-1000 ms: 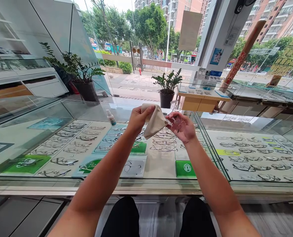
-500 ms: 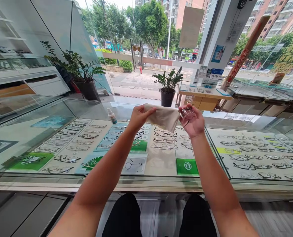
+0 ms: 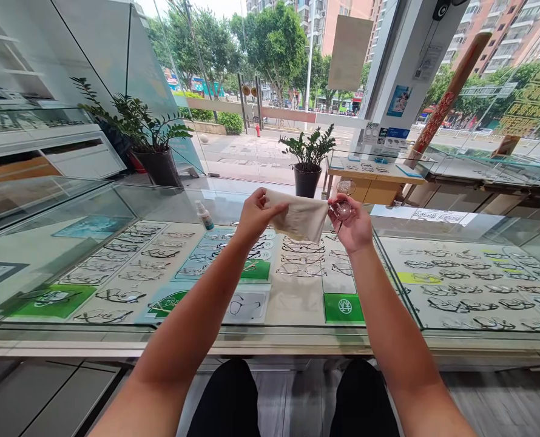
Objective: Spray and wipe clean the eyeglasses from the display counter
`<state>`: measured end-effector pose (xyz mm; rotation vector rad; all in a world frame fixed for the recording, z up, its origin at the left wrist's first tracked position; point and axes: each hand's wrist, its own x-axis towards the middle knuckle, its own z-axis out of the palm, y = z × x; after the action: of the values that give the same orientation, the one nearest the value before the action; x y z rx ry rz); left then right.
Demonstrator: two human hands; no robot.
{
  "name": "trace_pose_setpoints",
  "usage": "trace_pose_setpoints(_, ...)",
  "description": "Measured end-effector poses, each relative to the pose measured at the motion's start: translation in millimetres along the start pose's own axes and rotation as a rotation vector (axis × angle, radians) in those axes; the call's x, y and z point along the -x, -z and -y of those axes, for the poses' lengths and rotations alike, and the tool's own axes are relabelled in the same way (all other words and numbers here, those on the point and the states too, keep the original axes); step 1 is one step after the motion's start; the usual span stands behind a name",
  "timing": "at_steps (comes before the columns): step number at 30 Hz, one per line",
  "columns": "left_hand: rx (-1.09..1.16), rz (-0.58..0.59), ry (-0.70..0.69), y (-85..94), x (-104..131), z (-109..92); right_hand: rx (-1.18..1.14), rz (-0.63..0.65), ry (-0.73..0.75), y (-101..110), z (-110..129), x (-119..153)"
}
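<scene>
A pale beige cloth (image 3: 300,215) is stretched between my two hands above the glass counter. My left hand (image 3: 257,217) is closed on the cloth's left end, thumb lying along its front. With my right hand (image 3: 352,221) I grip a pair of round, thin-framed eyeglasses (image 3: 343,210); one lens shows in front of the palm and the other stands up beyond the fingers. The cloth's right edge meets the fingertips of that hand. A small white spray bottle (image 3: 204,216) stands on the counter, left of my left hand.
The glass display counter (image 3: 297,335) spans the view, with rows of eyeglasses (image 3: 301,268) under its top. Green cards (image 3: 344,308) lie among them. Beyond it stand potted plants (image 3: 307,180) and a wooden table (image 3: 379,189) by the window. My knees are below the counter's near edge.
The view has shifted slightly. My right hand and the glasses have turned a little, while the cloth stays stretched between both hands.
</scene>
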<state>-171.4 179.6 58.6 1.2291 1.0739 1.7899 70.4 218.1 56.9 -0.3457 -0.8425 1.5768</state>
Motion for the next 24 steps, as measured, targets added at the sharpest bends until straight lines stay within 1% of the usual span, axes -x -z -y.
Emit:
trace_pose_setpoints(2,0.098,-0.005,0.089,1.1,-1,-1,0.003,-0.003,0.002,0,0,0)
trace_pose_setpoints(3,0.133,0.015,0.153,2.4,-2,-1,0.001,-0.002,0.002,0,0,0)
trace_pose_setpoints(7,0.148,0.201,0.429,8.7,-2,-1,-0.008,-0.002,-0.004,0,0,1)
trace_pose_setpoints(9,0.149,0.267,0.482,9.9,0,-3,0.003,-0.005,-0.001,1,0,0)
trace_pose_setpoints(12,0.146,0.297,0.459,8.1,4,-8,0.022,-0.012,0.007,2,0,-1)
trace_pose_setpoints(15,0.122,0.257,0.408,5.3,6,-13,0.029,-0.016,0.012,4,-2,-3)
trace_pose_setpoints(19,0.088,0.230,0.391,2.7,8,-17,0.044,-0.007,0.016,6,-6,-5)
trace_pose_setpoints(24,0.107,0.168,0.238,0.2,10,-23,0.050,-0.007,-0.016,5,-9,-5)
